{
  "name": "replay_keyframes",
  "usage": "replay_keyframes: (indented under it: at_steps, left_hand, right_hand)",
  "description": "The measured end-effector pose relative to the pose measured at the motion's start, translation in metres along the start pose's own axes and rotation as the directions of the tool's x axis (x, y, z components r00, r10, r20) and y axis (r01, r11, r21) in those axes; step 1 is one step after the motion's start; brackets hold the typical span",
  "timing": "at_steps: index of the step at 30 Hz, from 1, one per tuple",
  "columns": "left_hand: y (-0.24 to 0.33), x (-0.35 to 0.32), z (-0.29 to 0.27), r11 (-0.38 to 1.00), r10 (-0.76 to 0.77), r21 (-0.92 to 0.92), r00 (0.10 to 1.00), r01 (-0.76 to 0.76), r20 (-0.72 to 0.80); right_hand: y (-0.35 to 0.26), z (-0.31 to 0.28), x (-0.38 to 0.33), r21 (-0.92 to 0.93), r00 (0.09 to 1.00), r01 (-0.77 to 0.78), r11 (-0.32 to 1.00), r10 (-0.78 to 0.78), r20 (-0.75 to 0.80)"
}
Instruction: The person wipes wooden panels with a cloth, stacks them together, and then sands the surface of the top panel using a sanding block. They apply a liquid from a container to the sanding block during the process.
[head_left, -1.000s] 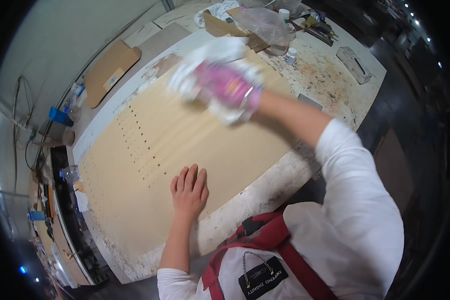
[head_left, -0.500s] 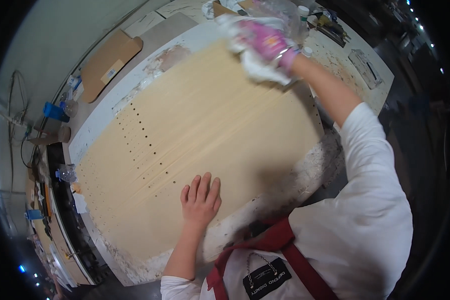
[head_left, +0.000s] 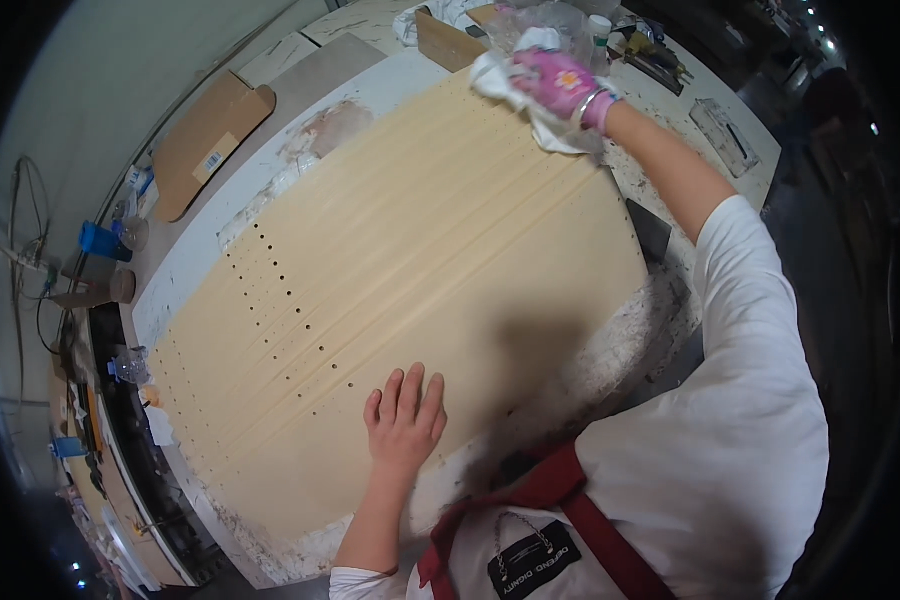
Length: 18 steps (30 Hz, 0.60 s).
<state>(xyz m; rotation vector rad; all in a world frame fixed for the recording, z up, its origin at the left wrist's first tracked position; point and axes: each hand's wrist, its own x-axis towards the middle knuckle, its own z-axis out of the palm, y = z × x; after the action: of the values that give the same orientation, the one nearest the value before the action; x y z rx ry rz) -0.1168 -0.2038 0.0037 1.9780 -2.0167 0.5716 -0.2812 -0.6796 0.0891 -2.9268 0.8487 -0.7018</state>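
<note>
A large pale wooden panel (head_left: 420, 270) with grooves and rows of small drilled holes lies across a stained workbench (head_left: 610, 370). My left hand (head_left: 406, 420) rests flat on the panel near its front edge, fingers spread, holding nothing. My right hand (head_left: 562, 85), in a pink patterned glove, presses a white cloth (head_left: 530, 105) onto the panel's far right corner.
A brown wooden cut-out board (head_left: 205, 140) lies at the far left of the bench. Bottles, a plastic bag and tools (head_left: 610, 40) crowd the far right end. A blue cup (head_left: 100, 242) and small containers sit on a side shelf at the left.
My right hand has swept the cloth from the panel's far middle toward its far right corner. My left hand has stayed flat near the front edge.
</note>
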Motion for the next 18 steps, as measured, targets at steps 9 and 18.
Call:
replay_keyframes:
  at_steps: [9,18]
  left_hand:
    - [-0.004,-0.004,0.003,1.0,-0.011,0.006,1.0,0.011,-0.007]
    - [0.0,-0.004,0.0,0.999,-0.038,0.002,0.999,0.038,0.021]
  right_hand:
    - [0.005,-0.017,0.041,-0.163,0.904,-0.27,0.949,0.308,0.295]
    - [-0.279,0.076,0.055,0.374,0.886,0.262,0.89,-0.375,0.274]
